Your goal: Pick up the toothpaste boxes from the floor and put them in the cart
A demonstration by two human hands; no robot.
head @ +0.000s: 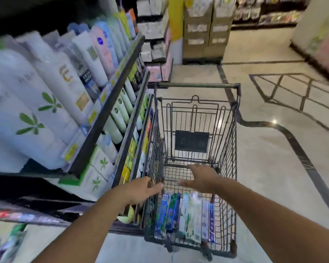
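A dark wire cart stands on a pale polished floor beside a store shelf, and every place below is told from that cart. Inside it, at the end nearest the camera, a row of toothpaste boxes lies side by side on the wire bottom, long sides touching: blue ones on the shelf side, a green-and-blue one next, white-and-green ones in the middle, pale blue ones toward the far wall. Their printing is too blurred to read.

The left hand rests on the cart's shelf-side rim, fingers bent over the top wire; whether they close fully round it cannot be told. The right hand hovers inside the cart above the boxes, fingers spread wide and straight, holding nothing.

At the cart's far end a hinged wire flap carries a dark plate whose writing is illegible, and a green handle bar runs across the top of that end.

The shelf pressing against the cart's left side holds upright tubes, white, pink and pale blue; one pink tube bears a round blue logo, the name unreadable. Yellow price tags line the shelf edges. Beyond the handle stand brown cardboard displays.
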